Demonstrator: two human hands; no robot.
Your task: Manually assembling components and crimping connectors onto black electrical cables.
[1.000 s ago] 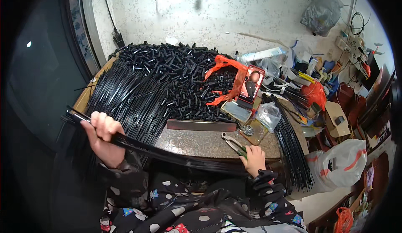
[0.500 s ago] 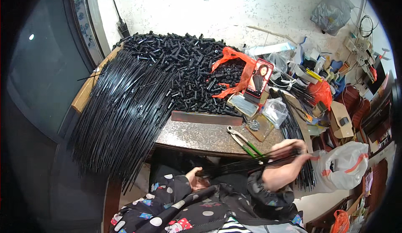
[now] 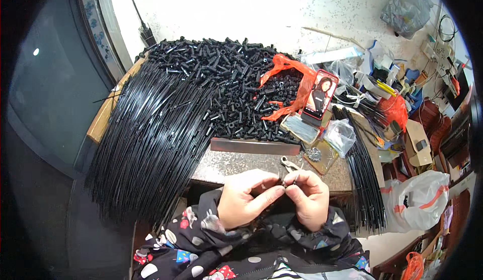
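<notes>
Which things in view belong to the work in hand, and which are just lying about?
Likely part of the work: left hand and right hand, fingertips together; long black strips; heaped short black pieces; pliers.

Likely just lying about: phone; hanging grey bag; cardboard box.

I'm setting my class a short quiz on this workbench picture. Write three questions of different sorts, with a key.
1. True or false: the left hand and the right hand are close together at the fingertips.

2. Which tool lies just beyond the hands, partly hidden by them?
A) hammer
B) pliers
C) screwdriver

3. Fill in the missing colour: the phone has a ____ frame.

Key:
1. True
2. B
3. red
</notes>
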